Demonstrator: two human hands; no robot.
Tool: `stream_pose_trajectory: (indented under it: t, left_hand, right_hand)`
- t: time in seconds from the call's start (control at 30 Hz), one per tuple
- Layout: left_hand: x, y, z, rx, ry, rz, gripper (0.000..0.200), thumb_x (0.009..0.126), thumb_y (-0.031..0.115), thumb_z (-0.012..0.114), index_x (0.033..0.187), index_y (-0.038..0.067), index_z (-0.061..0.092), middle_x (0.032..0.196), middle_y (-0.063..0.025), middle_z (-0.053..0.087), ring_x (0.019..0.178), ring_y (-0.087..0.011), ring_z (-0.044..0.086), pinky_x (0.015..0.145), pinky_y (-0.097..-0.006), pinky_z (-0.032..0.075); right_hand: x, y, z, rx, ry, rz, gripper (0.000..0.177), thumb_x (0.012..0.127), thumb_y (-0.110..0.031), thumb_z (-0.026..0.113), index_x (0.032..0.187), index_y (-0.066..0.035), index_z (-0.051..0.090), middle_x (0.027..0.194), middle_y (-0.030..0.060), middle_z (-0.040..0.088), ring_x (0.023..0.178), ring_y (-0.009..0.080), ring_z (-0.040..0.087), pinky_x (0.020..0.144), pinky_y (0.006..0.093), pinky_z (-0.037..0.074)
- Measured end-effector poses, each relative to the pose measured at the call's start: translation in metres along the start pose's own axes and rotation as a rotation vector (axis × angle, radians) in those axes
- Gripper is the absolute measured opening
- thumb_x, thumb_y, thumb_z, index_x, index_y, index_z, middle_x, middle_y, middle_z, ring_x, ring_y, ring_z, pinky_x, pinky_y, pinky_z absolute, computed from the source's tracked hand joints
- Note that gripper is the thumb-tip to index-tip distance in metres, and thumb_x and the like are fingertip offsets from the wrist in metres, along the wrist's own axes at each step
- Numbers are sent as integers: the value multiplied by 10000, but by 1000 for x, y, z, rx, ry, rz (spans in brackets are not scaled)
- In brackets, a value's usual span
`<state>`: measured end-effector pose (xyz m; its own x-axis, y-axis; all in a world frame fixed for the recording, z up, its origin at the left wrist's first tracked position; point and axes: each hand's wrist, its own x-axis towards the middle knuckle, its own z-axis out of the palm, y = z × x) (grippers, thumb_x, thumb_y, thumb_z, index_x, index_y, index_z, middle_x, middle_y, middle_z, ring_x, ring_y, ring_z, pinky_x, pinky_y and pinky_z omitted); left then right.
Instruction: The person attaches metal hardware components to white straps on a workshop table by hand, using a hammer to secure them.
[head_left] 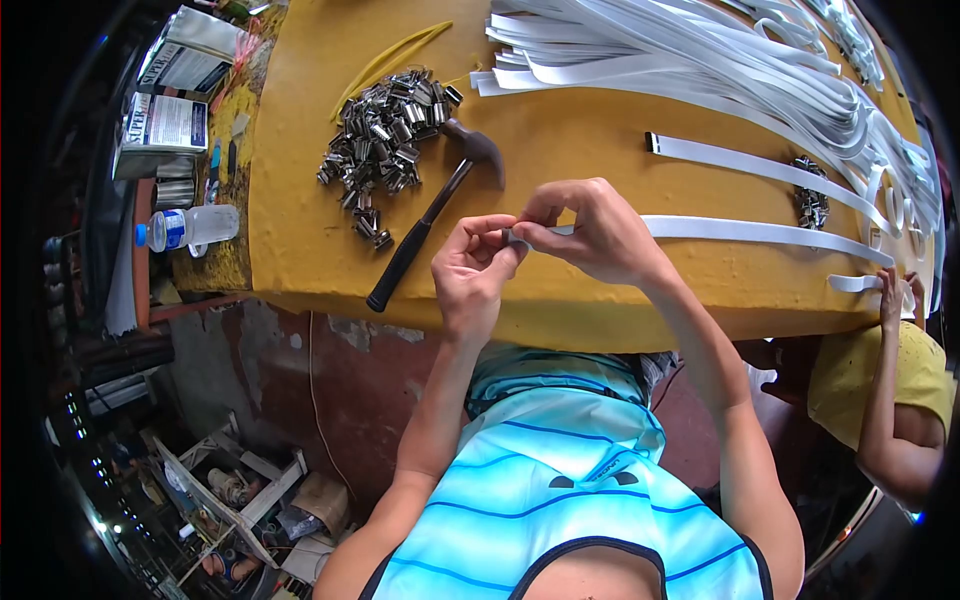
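Observation:
My left hand and my right hand meet over the table's near side, fingers pinched together at one end of a white strap. A small grey piece shows at the strap's end between the fingertips, probably a metal clip, but mostly hidden. From my right hand the strap runs flat to the right. A claw hammer lies left of my hands, its head away from me. Beyond it is a heap of shiny metal clips. Another white strap with a metal clip on its end lies farther back.
Many white straps are bundled at the back right of the yellow table. A smaller clip pile lies right. A co-worker's hand handles straps at the right edge. A bottle and cans stand left.

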<state>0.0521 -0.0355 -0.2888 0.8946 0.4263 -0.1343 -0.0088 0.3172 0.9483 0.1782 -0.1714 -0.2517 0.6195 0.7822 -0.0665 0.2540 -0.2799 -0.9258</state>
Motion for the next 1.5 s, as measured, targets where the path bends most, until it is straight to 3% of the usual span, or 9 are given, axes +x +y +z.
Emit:
stream_pose_trajectory:
  t: [0.1,0.33,0.4,0.47,0.6,0.83,0.9,1.03,1.5]
  left_hand:
    - [6,-5,-3,-22,-6,-21,287,876,-40,683,1157,-23,631,884,-48,669,700,-72,577,611,-197,442]
    - [17,6,-10,252,-13,-138,272,885,67,749,1135,0,665,888,-50,682,683,-63,569,622,-219,459]
    - [17,10,-12,781,12,116,252,870,112,764,1102,40,697,876,-46,674,724,-117,595,668,-276,485]
    - [25,10,-29,1382,122,584,285,833,152,781,1101,100,700,902,-58,628,807,-225,605,706,-341,513]
    - [30,17,-49,1619,187,503,274,855,164,744,1111,97,673,989,-72,616,922,-284,586,811,-409,482]
    - [39,11,-58,1633,116,493,159,933,177,660,1048,77,617,950,-106,644,886,-314,626,768,-424,507]
    - [25,25,-51,1410,55,227,164,980,134,595,1118,48,605,978,-175,690,864,-376,675,737,-456,524]
    - [-8,44,-39,1150,-157,389,311,999,50,534,1308,25,569,1089,-235,690,945,-401,698,743,-415,553]
    - [-31,35,-33,1228,-284,285,464,943,-44,552,1402,15,536,907,-224,675,705,-374,667,635,-398,530]
  right_hand:
    - [-2,3,3,-46,44,-45,167,888,-191,725,905,-26,711,811,115,708,748,258,685,669,369,529]
    - [-19,28,4,-241,144,-178,216,851,-135,725,1044,-61,663,973,127,672,863,343,673,734,409,536]
    - [-21,37,5,-286,157,-168,210,846,-126,723,1037,-59,666,962,122,669,862,340,672,740,409,539]
    - [-22,43,5,-335,173,-157,206,842,-118,721,1031,-57,669,952,117,665,861,336,670,745,408,541]
    - [-21,46,5,-328,190,-179,184,844,-119,717,1013,-55,680,948,109,670,857,328,669,751,404,543]
    - [-22,48,6,-275,199,-121,197,837,-146,732,1014,-61,708,964,111,693,896,323,672,786,399,546]
    - [-22,49,5,-286,201,-127,201,837,-150,733,1017,-62,710,970,113,694,904,325,670,798,402,544]
    - [-21,55,8,-290,237,-180,218,842,-144,746,1048,-81,711,960,119,690,877,336,666,753,402,543]
    - [-20,57,9,-264,221,-150,251,835,-148,753,1070,-72,709,962,126,691,864,343,667,752,404,547]
